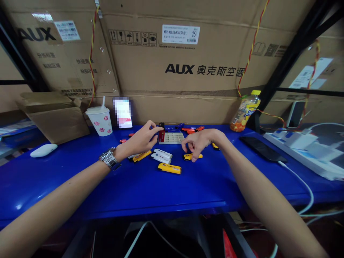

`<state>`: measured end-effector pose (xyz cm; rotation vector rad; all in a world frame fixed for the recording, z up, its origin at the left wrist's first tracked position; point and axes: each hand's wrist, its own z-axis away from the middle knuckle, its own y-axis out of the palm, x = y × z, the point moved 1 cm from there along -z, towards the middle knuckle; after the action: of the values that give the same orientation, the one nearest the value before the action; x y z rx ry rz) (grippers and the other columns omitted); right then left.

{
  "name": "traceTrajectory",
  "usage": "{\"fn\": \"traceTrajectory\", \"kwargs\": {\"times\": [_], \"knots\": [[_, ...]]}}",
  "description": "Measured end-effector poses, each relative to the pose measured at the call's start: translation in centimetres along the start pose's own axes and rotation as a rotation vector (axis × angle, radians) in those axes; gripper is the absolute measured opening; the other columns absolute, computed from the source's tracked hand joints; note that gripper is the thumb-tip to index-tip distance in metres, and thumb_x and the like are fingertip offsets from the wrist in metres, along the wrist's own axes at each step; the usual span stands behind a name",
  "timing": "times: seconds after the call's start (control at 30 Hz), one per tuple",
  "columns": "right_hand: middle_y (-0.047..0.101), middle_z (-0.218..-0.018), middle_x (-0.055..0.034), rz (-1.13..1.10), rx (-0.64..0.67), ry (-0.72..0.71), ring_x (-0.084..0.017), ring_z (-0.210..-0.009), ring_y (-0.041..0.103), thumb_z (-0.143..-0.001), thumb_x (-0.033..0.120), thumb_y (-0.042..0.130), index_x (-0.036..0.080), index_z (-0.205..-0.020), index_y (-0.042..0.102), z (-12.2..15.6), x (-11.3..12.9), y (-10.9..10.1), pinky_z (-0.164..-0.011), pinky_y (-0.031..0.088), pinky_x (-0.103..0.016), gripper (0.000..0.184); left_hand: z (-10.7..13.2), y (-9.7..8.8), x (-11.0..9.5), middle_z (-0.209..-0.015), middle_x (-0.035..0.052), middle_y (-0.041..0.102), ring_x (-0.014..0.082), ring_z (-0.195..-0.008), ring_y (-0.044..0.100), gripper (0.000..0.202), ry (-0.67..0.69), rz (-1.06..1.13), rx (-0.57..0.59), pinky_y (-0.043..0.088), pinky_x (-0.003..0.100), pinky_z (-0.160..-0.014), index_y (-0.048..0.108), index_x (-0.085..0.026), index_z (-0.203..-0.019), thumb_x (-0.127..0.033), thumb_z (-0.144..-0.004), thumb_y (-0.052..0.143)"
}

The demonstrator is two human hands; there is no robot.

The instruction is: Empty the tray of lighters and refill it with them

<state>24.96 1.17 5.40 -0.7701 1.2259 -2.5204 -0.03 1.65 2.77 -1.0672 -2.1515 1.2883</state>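
Note:
My left hand [142,139], with a metal watch on its wrist, pinches a red lighter [161,134] upright at the left edge of a white gridded tray [173,138]. My right hand [198,142] reaches down with curled fingers onto a yellow lighter [191,156] lying on the blue table [150,186]. Between the hands lie two white lighters [162,155] and another yellow lighter [169,168]. A further yellow lighter [142,156] pokes out from under my left hand. Several red and blue lighters [192,129] lie behind the tray.
Large cardboard boxes [182,64] wall off the back. A paper cup with straw [100,120] and an open carton [55,116] stand at the left, beside a white mouse [43,150]. To the right are a drink bottle [245,111], a black phone [262,149] and a white power strip [301,150].

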Motion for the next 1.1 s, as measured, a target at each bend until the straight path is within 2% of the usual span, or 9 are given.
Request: {"fn": "traceTrajectory", "kwargs": {"times": [0.17,0.27,0.37,0.43,0.53,0.63,0.73,0.93,1.1], "knots": [[0.062,-0.069,0.0012,0.001,-0.112,-0.124,-0.012,-0.059,0.054,-0.062,0.043,0.077,0.019,-0.086,0.063,-0.7,0.5,0.2,-0.054,0.037,-0.025,0.037,0.1,0.3,-0.2,-0.109,0.0135,0.046,0.0191,-0.086,0.053,0.039,-0.018,-0.016,0.01,0.047,0.036,-0.083,0.051,-0.011,-0.125,-0.017,-0.089,0.039],[0.061,-0.067,0.0002,0.003,-0.305,-0.247,-0.012,-0.059,0.052,-0.078,0.042,0.065,0.017,-0.083,0.062,-2.0,1.2,0.5,-0.054,0.036,-0.024,0.026,-0.1,-0.2,-0.3,-0.109,0.014,0.047,0.0185,-0.085,0.054,0.037,-0.028,-0.005,-0.026,0.047,0.034,-0.081,0.053,-0.011,-0.122,-0.018,-0.088,0.038],[0.061,-0.071,-0.0023,0.038,-0.487,-0.332,-0.012,-0.061,0.051,-0.087,0.038,0.053,0.016,-0.081,0.061,-3.2,2.4,1.2,-0.056,0.036,-0.025,0.024,-0.4,-1.7,0.2,-0.101,0.0124,0.055,0.0188,-0.081,0.055,0.026,-0.098,0.014,-0.022,0.045,0.032,-0.074,0.057,-0.012,-0.106,-0.02,-0.086,0.041],[0.062,-0.077,-0.0042,0.063,-0.525,-0.359,-0.013,-0.064,0.052,-0.088,0.037,0.051,0.015,-0.083,0.061,-3.7,3.4,1.8,-0.057,0.036,-0.026,0.024,-0.3,-2.7,1.0,-0.08,0.0071,0.059,0.0174,-0.067,0.053,0.016,-0.192,0.029,0.156,0.041,0.031,-0.063,0.059,-0.015,-0.09,-0.022,-0.084,0.045],[0.062,-0.078,-0.0045,0.115,-0.475,-0.336,-0.013,-0.063,0.051,-0.086,0.036,0.053,0.016,-0.083,0.06,-4.1,4.2,2.5,-0.056,0.036,-0.026,0.021,0.5,-3.8,2.8,-0.066,0.0042,0.061,0.016,-0.054,0.049,0.014,-0.29,0.064,0.569,0.034,0.029,-0.054,0.059,-0.019,-0.071,-0.03,-0.079,0.055],[0.062,-0.079,-0.0048,0.171,-0.439,-0.298,-0.014,-0.063,0.051,-0.084,0.027,0.053,0.016,-0.083,0.06,-4.2,4.0,2.6,-0.056,0.035,-0.026,0.013,1.6,-4.0,4.1,-0.058,0.0033,0.059,0.0155,-0.046,0.046,0.023,-0.328,0.194,0.774,0.028,0.029,-0.047,0.058,-0.02,-0.061,-0.039,-0.072,0.065],[0.062,-0.081,-0.0059,0.196,-0.509,-0.312,-0.014,-0.066,0.051,-0.088,0.026,0.048,0.016,-0.081,0.059,-4.1,3.7,2.4,-0.06,0.035,-0.027,0.017,1.9,-3.8,4.4,-0.054,0.0016,0.056,0.0143,-0.042,0.043,0.028,-0.297,0.3,0.767,0.025,0.028,-0.045,0.057,-0.02,-0.059,-0.044,-0.07,0.067],[0.059,-0.076,-0.0037,0.113,-0.472,-0.31,-0.013,-0.061,0.048,-0.085,0.047,0.052,0.017,-0.08,0.057,-4.1,4.3,2.7,-0.054,0.032,-0.027,0.03,1.4,-3.2,2.8,-0.063,0.0018,0.056,0.0133,-0.049,0.04,0.021,-0.264,0.096,0.689,0.026,0.027,-0.048,0.05,-0.02,-0.064,-0.036,-0.076,0.058],[0.058,-0.079,-0.0028,0.202,-0.451,-0.321,-0.014,-0.065,0.048,-0.078,0.026,0.056,0.018,-0.082,0.055,-4.4,4.3,2.7,-0.055,0.032,-0.026,0.009,1.2,-2.1,2.2,-0.064,0.0009,0.054,0.0129,-0.051,0.04,0.015,-0.191,0.079,0.531,0.026,0.027,-0.049,0.05,-0.02,-0.073,-0.032,-0.077,0.057]]}}
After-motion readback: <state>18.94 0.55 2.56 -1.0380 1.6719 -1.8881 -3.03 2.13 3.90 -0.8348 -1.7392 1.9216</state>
